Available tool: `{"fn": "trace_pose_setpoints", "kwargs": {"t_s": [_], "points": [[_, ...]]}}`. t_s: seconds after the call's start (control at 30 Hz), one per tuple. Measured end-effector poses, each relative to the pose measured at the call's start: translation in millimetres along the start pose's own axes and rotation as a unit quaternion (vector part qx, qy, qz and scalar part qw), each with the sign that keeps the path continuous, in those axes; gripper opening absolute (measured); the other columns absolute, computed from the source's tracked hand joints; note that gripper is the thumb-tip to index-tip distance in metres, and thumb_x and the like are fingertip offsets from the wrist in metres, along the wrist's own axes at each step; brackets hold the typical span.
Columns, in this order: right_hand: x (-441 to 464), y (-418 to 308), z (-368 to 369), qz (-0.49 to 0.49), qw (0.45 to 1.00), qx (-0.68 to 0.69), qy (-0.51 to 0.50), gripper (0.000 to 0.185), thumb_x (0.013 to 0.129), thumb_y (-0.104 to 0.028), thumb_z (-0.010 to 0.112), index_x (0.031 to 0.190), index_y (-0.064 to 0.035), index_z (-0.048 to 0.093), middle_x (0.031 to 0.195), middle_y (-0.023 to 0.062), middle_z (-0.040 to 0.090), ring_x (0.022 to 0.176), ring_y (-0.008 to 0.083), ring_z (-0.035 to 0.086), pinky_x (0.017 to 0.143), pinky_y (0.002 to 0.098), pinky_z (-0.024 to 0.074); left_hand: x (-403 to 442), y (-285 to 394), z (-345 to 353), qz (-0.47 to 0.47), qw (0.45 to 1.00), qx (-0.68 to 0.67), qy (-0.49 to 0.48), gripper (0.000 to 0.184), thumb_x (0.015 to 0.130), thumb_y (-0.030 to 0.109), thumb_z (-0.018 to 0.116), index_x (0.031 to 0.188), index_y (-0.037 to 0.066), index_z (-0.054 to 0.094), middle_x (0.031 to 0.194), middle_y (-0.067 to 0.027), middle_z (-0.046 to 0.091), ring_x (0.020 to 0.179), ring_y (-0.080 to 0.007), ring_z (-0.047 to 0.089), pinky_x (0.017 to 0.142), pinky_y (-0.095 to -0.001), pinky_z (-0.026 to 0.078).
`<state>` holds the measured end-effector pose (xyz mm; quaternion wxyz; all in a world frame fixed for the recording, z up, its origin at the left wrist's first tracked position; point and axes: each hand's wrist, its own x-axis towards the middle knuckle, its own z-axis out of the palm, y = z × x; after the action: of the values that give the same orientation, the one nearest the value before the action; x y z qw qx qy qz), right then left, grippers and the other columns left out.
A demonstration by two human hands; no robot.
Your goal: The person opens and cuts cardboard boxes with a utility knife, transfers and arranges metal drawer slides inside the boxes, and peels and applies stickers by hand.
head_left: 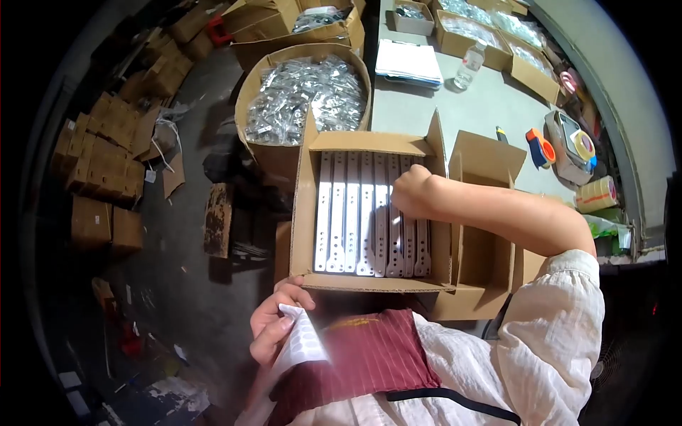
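Observation:
A sheet of round white stickers [304, 341] is pinched between the thumb and fingers of my left hand [275, 319], just below the near edge of an open cardboard box [369, 283]. Inside that box, several metal drawer slides [346, 220] stand side by side, with rows of holes along them. My right hand [418, 192] reaches in from the right and is curled over the slides on the right side. Its fingertips are hidden under the hand, so whatever they hold or touch does not show.
Another open carton [484, 255] stands against the box's right side. Behind is a round-topped carton [245, 117] of bagged metal parts. The table [405, 113] carries papers [408, 62], a bottle [469, 65], an orange tape dispenser [540, 148] and parts boxes. Stacked cartons [106, 167] line the left floor.

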<state>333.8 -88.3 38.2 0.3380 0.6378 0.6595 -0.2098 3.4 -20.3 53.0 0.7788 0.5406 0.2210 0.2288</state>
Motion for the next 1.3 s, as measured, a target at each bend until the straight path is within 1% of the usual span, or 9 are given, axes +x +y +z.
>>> {"fn": "trace_pose_setpoints", "kwargs": {"t_s": [0.2, 0.47, 0.53, 0.73, 0.87, 1.07, 1.17, 1.23, 1.3], "points": [[15, 9, 15, -0.018, 0.999, -0.030, 0.002, 0.054, 0.077, -0.057, 0.074, 0.095, -0.0068, 0.077, 0.097, 0.0106, 0.075, 0.091, 0.0244, 0.072, 0.073, 0.0370, 0.0529, -2, 0, -4, 0.003, 1.000, -0.003, -0.004, 0.025, 0.074, 0.023, 0.054, 0.080, -0.002, 0.061, 0.101, -0.0175, 0.065, 0.129, -0.0289, 0.041, 0.111, -0.0399, 0.025], [-19, 20, -15, 0.062, 0.955, 0.136, 0.255, 0.016, 0.088, -0.017, 0.062, 0.087, -0.0049, 0.072, 0.085, 0.0083, 0.072, 0.075, 0.0291, 0.070, 0.066, 0.0400, 0.0554, 2, 24, 5, -0.052, 0.997, -0.061, 0.010, 0.028, 0.077, 0.014, 0.056, 0.091, -0.009, 0.064, 0.114, -0.0192, 0.063, 0.120, -0.0220, 0.051, 0.099, -0.0302, 0.040], [-39, 22, -19, -0.009, 0.904, 0.238, 0.355, 0.018, 0.088, -0.018, 0.065, 0.086, -0.0007, 0.070, 0.085, 0.0105, 0.071, 0.072, 0.0338, 0.068, 0.066, 0.0430, 0.0555, -1, 17, 7, -0.005, 0.999, -0.035, -0.002, 0.023, 0.080, 0.014, 0.057, 0.089, -0.006, 0.063, 0.116, -0.0200, 0.064, 0.131, -0.0260, 0.044, 0.107, -0.0362, 0.034], [-50, 34, -11, 0.075, 0.873, 0.199, 0.439, 0.035, 0.089, -0.023, 0.067, 0.115, -0.0005, 0.061, 0.117, 0.0144, 0.064, 0.093, 0.0362, 0.067, 0.078, 0.0434, 0.0564, -1, 1, 23, 0.178, 0.962, 0.192, -0.082, 0.014, 0.082, 0.013, 0.059, 0.085, 0.003, 0.068, 0.119, -0.0166, 0.068, 0.146, -0.0394, 0.025, 0.116, -0.0543, 0.018], [-33, 33, -17, -0.016, 0.987, 0.161, 0.001, 0.059, 0.090, -0.048, 0.065, 0.124, 0.0007, 0.060, 0.119, 0.0203, 0.065, 0.106, 0.0370, 0.065, 0.091, 0.0420, 0.0529, 13, 4, 40, 0.220, 0.937, 0.226, -0.148, 0.009, 0.076, 0.008, 0.064, 0.079, 0.003, 0.070, 0.126, -0.0172, 0.067, 0.146, -0.0426, 0.026, 0.117, -0.0548, 0.021], [-5, 25, -15, -0.026, 0.974, 0.224, 0.021, 0.073, 0.088, -0.063, 0.062, 0.127, -0.0010, 0.060, 0.110, 0.0220, 0.069, 0.104, 0.0374, 0.066, 0.090, 0.0441, 0.0537, 24, -4, 55, 0.238, 0.911, 0.283, -0.183, 0.017, 0.079, 0.015, 0.061, 0.081, 0.000, 0.068, 0.126, -0.0187, 0.066, 0.141, -0.0488, 0.033, 0.114, -0.0593, 0.026], [-50, 7, -31, -0.098, 0.947, 0.306, -0.002, 0.084, 0.085, -0.071, 0.060, 0.132, -0.0011, 0.058, 0.110, 0.0233, 0.069, 0.102, 0.0365, 0.068, 0.088, 0.0445, 0.0545, 21, -3, 52, 0.217, 0.920, 0.279, -0.167, 0.018, 0.080, 0.016, 0.062, 0.083, -0.001, 0.069, 0.128, -0.0202, 0.065, 0.142, -0.0467, 0.033, 0.114, -0.0574, 0.026], [-65, 3, -9, -0.262, 0.906, 0.328, -0.051, 0.096, 0.079, -0.079, 0.060, 0.138, -0.0032, 0.054, 0.104, 0.0233, 0.071, 0.099, 0.0340, 0.069, 0.088, 0.0426, 0.0550, 16, 4, 47, 0.204, 0.922, 0.304, -0.128, 0.019, 0.080, 0.016, 0.061, 0.084, -0.001, 0.069, 0.130, -0.0219, 0.063, 0.143, -0.0455, 0.032, 0.115, -0.0561, 0.024], [-93, -15, -21, -0.246, 0.931, 0.242, -0.122, 0.079, 0.083, -0.073, 0.060, 0.122, -0.0045, 0.064, 0.099, 0.0209, 0.071, 0.093, 0.0361, 0.069, 0.081, 0.0434, 0.0556, 13, 7, 40, 0.189, 0.938, 0.272, -0.098, 0.020, 0.079, 0.016, 0.061, 0.083, -0.002, 0.069, 0.133, -0.0240, 0.060, 0.145, -0.0434, 0.028, 0.116, -0.0534, 0.020]]}}
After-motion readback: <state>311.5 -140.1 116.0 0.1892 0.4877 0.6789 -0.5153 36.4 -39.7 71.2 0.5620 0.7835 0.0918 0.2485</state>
